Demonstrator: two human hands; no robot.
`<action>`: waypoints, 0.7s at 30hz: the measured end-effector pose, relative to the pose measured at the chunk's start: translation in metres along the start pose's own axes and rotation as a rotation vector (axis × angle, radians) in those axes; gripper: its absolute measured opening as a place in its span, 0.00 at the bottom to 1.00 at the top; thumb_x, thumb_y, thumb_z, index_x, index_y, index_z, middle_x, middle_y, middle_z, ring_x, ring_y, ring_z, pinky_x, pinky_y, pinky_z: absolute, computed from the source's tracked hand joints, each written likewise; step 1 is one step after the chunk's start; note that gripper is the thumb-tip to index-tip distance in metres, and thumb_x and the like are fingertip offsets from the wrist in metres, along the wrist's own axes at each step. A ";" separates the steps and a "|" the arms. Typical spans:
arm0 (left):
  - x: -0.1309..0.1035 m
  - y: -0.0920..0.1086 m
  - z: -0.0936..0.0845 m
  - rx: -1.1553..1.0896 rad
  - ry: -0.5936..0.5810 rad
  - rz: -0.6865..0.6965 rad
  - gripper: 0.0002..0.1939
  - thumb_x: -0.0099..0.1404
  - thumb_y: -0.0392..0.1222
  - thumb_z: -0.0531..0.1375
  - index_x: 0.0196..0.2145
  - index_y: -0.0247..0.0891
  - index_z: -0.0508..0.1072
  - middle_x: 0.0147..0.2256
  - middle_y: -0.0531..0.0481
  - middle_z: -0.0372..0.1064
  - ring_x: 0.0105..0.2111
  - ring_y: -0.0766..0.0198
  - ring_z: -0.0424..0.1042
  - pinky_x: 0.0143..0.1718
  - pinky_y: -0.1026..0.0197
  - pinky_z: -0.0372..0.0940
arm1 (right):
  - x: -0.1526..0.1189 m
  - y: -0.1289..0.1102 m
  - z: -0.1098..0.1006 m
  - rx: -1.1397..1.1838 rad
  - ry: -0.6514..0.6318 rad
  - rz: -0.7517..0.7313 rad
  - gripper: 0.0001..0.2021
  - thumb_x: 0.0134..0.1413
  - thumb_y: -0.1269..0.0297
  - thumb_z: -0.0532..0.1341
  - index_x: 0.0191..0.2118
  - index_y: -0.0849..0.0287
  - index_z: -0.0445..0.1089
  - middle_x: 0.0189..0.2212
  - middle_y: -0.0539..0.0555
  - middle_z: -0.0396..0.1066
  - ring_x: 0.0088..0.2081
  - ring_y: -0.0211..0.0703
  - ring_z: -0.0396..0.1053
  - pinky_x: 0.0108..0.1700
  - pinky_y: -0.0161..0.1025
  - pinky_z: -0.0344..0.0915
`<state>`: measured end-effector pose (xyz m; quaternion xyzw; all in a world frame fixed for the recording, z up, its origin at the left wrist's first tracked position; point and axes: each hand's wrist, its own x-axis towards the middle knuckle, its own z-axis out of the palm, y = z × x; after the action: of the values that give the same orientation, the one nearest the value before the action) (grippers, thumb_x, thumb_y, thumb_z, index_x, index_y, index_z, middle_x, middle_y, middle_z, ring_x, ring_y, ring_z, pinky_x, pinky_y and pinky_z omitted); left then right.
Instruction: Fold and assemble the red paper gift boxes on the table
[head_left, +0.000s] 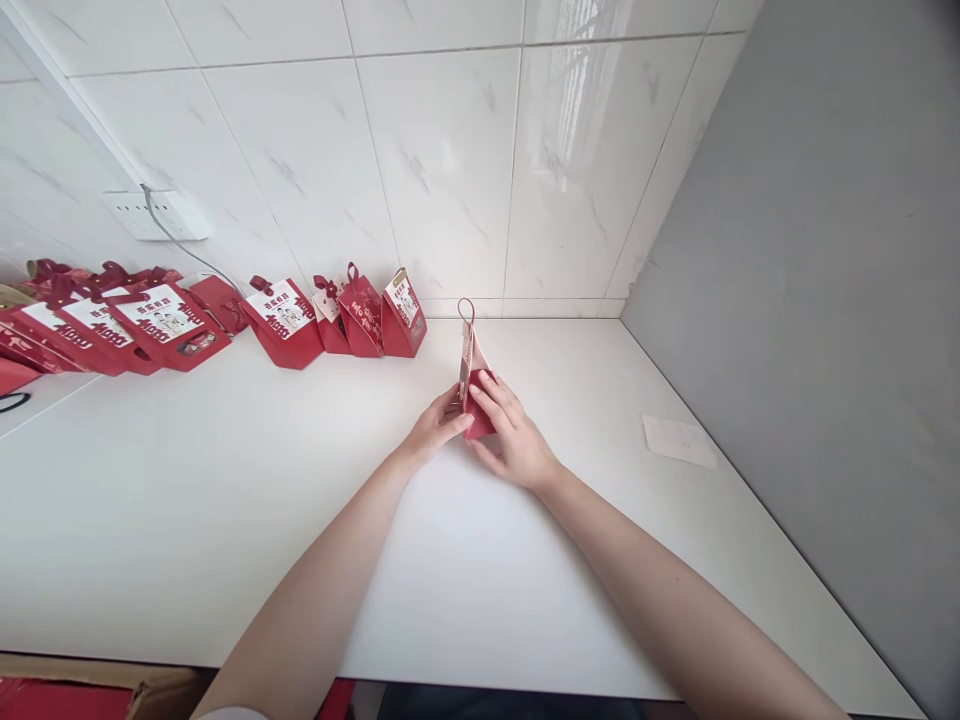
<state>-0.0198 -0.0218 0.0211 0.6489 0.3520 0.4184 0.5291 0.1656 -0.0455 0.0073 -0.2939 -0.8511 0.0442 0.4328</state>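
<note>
A small red gift box (481, 421) with a ribbon loop at its top stands upright on the white table, turned so that a narrow side faces me. My left hand (435, 428) grips its left side, thumb at the lower front edge and the other fingers partly hidden behind it. From the right, my right hand (516, 435) presses against the box with its fingers laid along the red side. Both hands are closed around it. What the box contains cannot be seen.
Red gift boxes (285, 325) with white labels line the wall, several more crowding the far left. A pale slip (679, 440) lies at right beside the grey partition (817, 300). A cable (176, 238) hangs from the wall socket. A cardboard carton (142, 690) sits below the front edge.
</note>
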 end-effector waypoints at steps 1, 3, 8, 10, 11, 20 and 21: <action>0.000 -0.001 -0.001 -0.001 0.024 -0.017 0.36 0.58 0.54 0.65 0.62 0.40 0.64 0.58 0.42 0.66 0.56 0.50 0.67 0.54 0.55 0.65 | 0.000 -0.001 -0.001 0.017 -0.017 0.003 0.39 0.61 0.62 0.57 0.72 0.51 0.35 0.72 0.56 0.39 0.71 0.58 0.37 0.68 0.65 0.48; 0.000 -0.003 -0.004 0.000 0.079 -0.045 0.38 0.56 0.54 0.66 0.61 0.39 0.64 0.57 0.42 0.67 0.53 0.51 0.69 0.53 0.55 0.66 | 0.000 -0.001 -0.002 0.037 -0.040 0.008 0.39 0.61 0.60 0.58 0.71 0.51 0.36 0.71 0.56 0.40 0.71 0.59 0.38 0.68 0.67 0.47; -0.002 0.002 -0.007 -0.010 0.204 -0.107 0.37 0.57 0.58 0.63 0.59 0.37 0.67 0.51 0.41 0.72 0.52 0.48 0.70 0.53 0.51 0.65 | -0.004 0.000 0.000 0.102 0.173 0.147 0.36 0.64 0.61 0.56 0.70 0.44 0.37 0.72 0.56 0.31 0.68 0.57 0.49 0.61 0.58 0.63; -0.002 0.004 -0.007 -0.039 0.201 -0.100 0.35 0.58 0.59 0.62 0.59 0.38 0.68 0.50 0.41 0.73 0.53 0.48 0.70 0.52 0.51 0.66 | -0.006 0.002 0.001 0.186 0.243 0.240 0.34 0.65 0.60 0.55 0.70 0.43 0.37 0.72 0.56 0.33 0.66 0.54 0.54 0.59 0.55 0.66; -0.002 0.005 -0.007 -0.055 0.191 -0.090 0.35 0.59 0.60 0.61 0.59 0.38 0.68 0.50 0.41 0.73 0.53 0.48 0.70 0.52 0.51 0.66 | -0.007 0.004 0.001 0.234 0.239 0.281 0.34 0.65 0.59 0.56 0.70 0.43 0.37 0.71 0.57 0.35 0.65 0.53 0.56 0.58 0.55 0.67; -0.002 -0.012 -0.014 -0.081 0.198 0.005 0.45 0.57 0.59 0.64 0.66 0.43 0.54 0.67 0.40 0.50 0.60 0.47 0.63 0.56 0.50 0.64 | -0.003 0.012 0.004 0.395 0.057 0.512 0.22 0.62 0.52 0.57 0.58 0.54 0.59 0.52 0.59 0.70 0.50 0.51 0.71 0.51 0.50 0.70; -0.002 -0.014 -0.015 -0.116 0.231 0.017 0.43 0.61 0.61 0.61 0.67 0.45 0.52 0.68 0.42 0.46 0.63 0.49 0.59 0.60 0.50 0.60 | -0.003 0.012 0.003 0.390 0.074 0.524 0.19 0.62 0.52 0.57 0.54 0.54 0.62 0.48 0.57 0.73 0.46 0.50 0.72 0.50 0.49 0.70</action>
<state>-0.0346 -0.0149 0.0080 0.5677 0.3802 0.5146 0.5181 0.1697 -0.0366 -0.0007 -0.4158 -0.7058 0.3057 0.4854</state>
